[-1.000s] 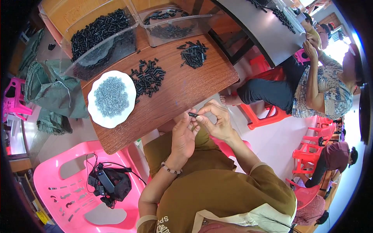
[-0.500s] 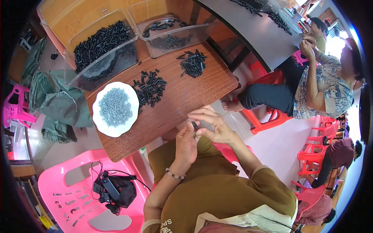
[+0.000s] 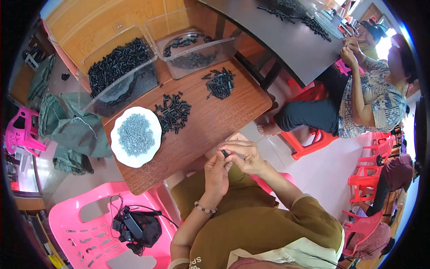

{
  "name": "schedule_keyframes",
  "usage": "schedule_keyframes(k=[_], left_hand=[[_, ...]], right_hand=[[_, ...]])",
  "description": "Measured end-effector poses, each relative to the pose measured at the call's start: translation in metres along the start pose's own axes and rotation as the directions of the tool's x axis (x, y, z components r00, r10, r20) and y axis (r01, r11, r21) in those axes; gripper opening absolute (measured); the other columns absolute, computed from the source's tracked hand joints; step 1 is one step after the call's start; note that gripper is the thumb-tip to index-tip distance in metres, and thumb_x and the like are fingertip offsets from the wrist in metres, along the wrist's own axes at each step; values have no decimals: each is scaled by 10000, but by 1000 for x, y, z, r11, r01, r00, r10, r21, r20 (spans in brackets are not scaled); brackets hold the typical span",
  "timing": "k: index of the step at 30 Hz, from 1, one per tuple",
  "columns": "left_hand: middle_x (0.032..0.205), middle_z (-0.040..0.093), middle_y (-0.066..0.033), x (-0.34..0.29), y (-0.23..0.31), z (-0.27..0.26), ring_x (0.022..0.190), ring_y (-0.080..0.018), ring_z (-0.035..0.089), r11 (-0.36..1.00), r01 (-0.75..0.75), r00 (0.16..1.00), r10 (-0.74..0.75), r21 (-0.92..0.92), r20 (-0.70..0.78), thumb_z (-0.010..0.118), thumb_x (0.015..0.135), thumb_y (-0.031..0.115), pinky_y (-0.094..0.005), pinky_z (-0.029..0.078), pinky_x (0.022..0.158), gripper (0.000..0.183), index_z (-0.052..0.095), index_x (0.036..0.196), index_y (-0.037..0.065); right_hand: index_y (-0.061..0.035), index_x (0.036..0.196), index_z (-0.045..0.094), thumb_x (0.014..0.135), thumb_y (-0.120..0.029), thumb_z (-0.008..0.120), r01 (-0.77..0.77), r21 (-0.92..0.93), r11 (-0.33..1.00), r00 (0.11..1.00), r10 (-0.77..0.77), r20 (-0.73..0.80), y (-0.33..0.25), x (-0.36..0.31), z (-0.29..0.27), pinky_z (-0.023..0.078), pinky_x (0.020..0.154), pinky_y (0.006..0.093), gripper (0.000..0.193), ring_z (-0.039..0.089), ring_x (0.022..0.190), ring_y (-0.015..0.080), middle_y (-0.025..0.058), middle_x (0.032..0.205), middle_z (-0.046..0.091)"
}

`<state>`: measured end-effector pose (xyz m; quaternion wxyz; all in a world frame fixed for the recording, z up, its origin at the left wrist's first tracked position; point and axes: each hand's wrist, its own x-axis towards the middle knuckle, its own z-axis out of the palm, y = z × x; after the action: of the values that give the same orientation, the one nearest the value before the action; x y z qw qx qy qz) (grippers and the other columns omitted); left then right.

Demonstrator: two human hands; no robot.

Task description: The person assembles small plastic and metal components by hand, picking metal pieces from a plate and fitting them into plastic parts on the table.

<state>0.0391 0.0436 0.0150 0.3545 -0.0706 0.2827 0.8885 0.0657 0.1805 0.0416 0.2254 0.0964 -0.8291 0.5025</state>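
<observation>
1. The short black piece [image 3: 225,153] is near the centre of the frame, between the two hands, just off the lower edge of the wooden bench [image 3: 210,123].
2. The left hand [image 3: 217,174] reaches it from below and left, thumb and forefinger pinching its near side; its other fingers are bent.
3. The right hand [image 3: 247,156] meets it from the right, thumb and forefinger tips pressed against it, the remaining fingers arched loosely above.
4. Neither hand is clearly nearer, as both touch the piece. Its long axis seems to slope from upper left to lower right, though the fingers cover too much of it to be sure.
5. Up and left of the hands, on the bench, lie the loose black pieces [image 3: 174,112], and beside them the white scalloped plate [image 3: 134,162] bearing small clear pieces [image 3: 135,134]; both are on the left hand's side.
6. The second black heap [image 3: 220,84] lies straight up the frame from the fingers, near the right-hand clear bin [image 3: 179,72].
</observation>
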Motion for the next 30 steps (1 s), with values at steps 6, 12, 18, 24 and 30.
schedule_keyframes(k=[6,12,18,24,30], left_hand=[[928,634,12,-1,13,3,822,-83,576,999,32,998,-33,-21,-51,585,923,327,-237,455,779,264,652,970,77],[912,611,35,3,18,-7,828,-74,546,998,66,994,-65,19,-84,576,926,363,-242,429,757,262,625,993,114],[868,569,43,8,27,-8,793,-80,502,998,44,990,-49,-38,-131,620,897,369,-244,422,724,288,629,1011,104],[835,559,39,3,31,-13,744,-81,482,998,31,986,-38,-49,-161,641,888,326,-238,419,701,282,644,1018,76],[807,558,48,4,15,-26,716,-64,485,997,71,977,-78,-43,-200,632,898,300,-226,411,680,264,657,1004,59]], right_hand=[[-11,1104,642,753,-153,741,12,-36,999,999,-10,48,-1,6,5,456,802,357,391,567,889,241,87,1050,663],[-22,968,655,712,-55,730,101,-110,989,995,-100,18,-5,20,-1,463,778,356,269,578,865,246,72,996,667],[-47,863,650,721,-71,717,280,-254,926,960,-276,52,-7,59,-3,466,750,356,158,583,828,254,56,894,661],[-58,778,651,786,-129,654,365,-493,789,850,-499,-168,12,209,-32,468,714,355,72,582,774,276,99,783,644],[-82,879,720,785,-268,668,-242,-590,770,970,175,-170,98,321,-55,500,786,420,215,643,890,339,172,892,679]])
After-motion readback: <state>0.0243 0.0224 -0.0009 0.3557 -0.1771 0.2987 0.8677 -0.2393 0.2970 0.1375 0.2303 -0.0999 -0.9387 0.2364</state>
